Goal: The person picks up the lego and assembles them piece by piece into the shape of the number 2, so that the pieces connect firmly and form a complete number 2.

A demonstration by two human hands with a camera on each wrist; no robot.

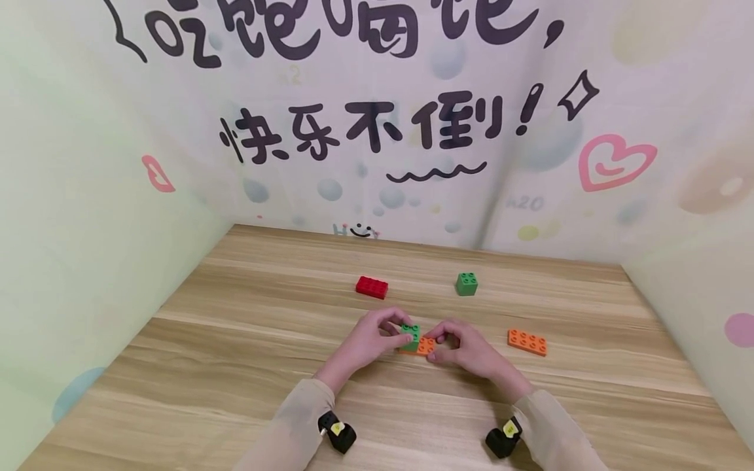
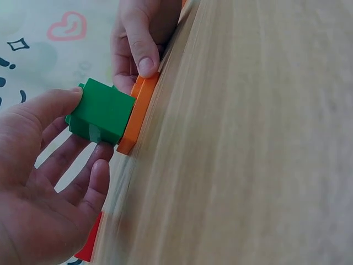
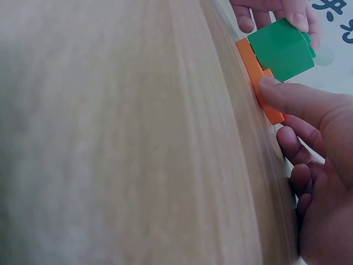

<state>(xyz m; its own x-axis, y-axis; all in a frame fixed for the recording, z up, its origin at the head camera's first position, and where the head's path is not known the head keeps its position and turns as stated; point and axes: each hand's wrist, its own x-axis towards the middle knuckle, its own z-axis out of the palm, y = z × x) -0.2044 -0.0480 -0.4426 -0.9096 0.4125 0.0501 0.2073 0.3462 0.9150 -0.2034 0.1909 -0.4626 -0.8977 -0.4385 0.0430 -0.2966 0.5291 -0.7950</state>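
Note:
In the head view my left hand pinches a green toy building brick between thumb and fingers. That brick stands on the left end of an orange flat brick on the table. In the right wrist view the green brick looks slightly tilted against the orange one; whether its studs are fully seated I cannot tell. My right hand holds the orange brick's right end, its thumb on the near side. The fingers behind that brick are partly hidden.
A red flat brick lies behind the left hand, and another green brick stands further right at the back. A second orange flat brick lies right of the right hand. Fabric walls bound the wooden table.

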